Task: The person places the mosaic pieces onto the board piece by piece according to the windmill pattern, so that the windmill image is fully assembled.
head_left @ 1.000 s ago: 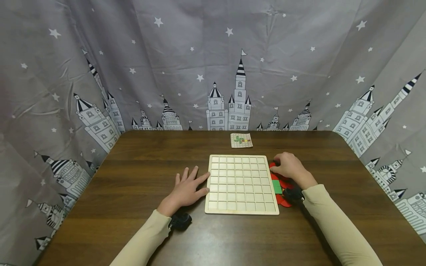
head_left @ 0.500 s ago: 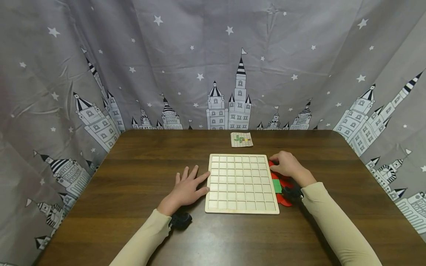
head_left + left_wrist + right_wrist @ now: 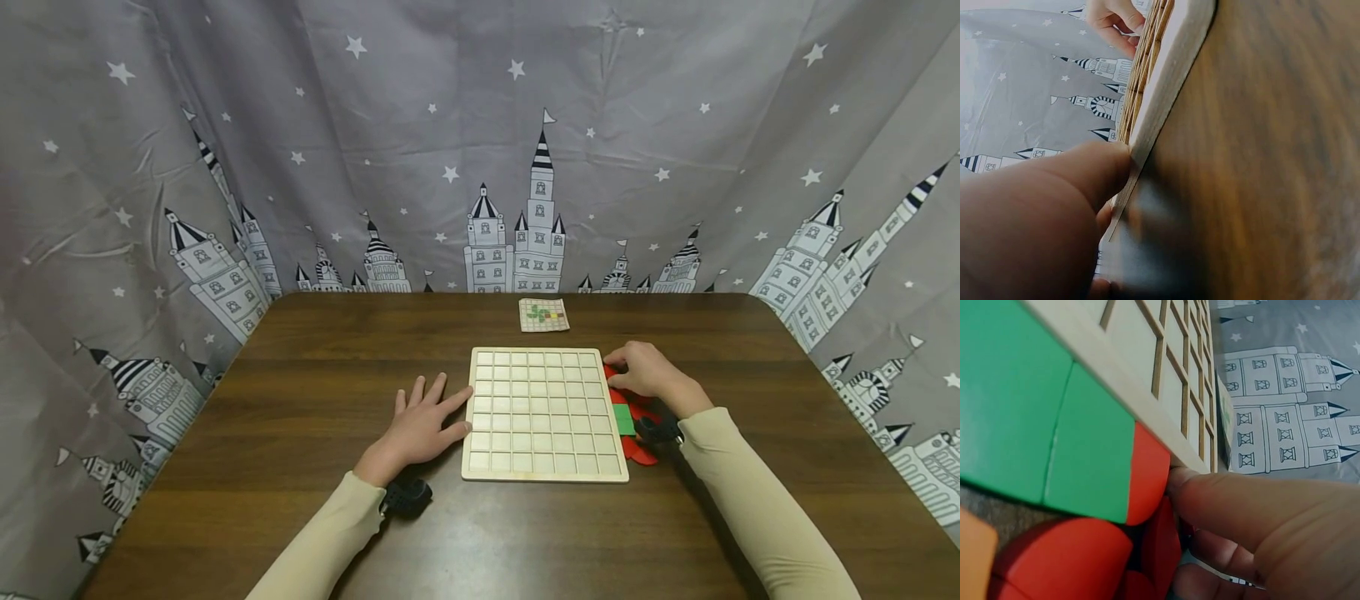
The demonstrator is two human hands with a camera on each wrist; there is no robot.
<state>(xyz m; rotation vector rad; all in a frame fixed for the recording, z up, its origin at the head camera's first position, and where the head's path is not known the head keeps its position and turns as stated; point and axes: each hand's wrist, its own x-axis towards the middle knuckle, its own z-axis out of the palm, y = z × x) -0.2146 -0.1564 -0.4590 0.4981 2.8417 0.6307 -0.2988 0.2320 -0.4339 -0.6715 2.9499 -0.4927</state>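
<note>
A pale wooden board [image 3: 542, 417] with a raised grid of squares lies flat on the brown table. My left hand [image 3: 420, 429] is spread on the table, its thumb and index fingertips touching the board's left edge. At the board's far right corner, my right hand [image 3: 651, 373] curls its fingers and pinches a red block [image 3: 610, 371] between thumb and index finger. Most of that block is hidden by the fingers. Green blocks [image 3: 1094, 440] sit against the board's right side, with red rounded blocks [image 3: 1063, 559] beside and below them in the right wrist view.
A small square card [image 3: 543, 316] printed with a green, yellow and brown grid pattern lies behind the board. Part of an orange block [image 3: 974, 553] shows near the red ones. Behind the table [image 3: 300, 400] hangs a grey curtain [image 3: 420, 225] with castles and stars.
The right hand's fingertips have shifted very slightly toward the board's far right corner since one second ago. My left hand and the board hold still.
</note>
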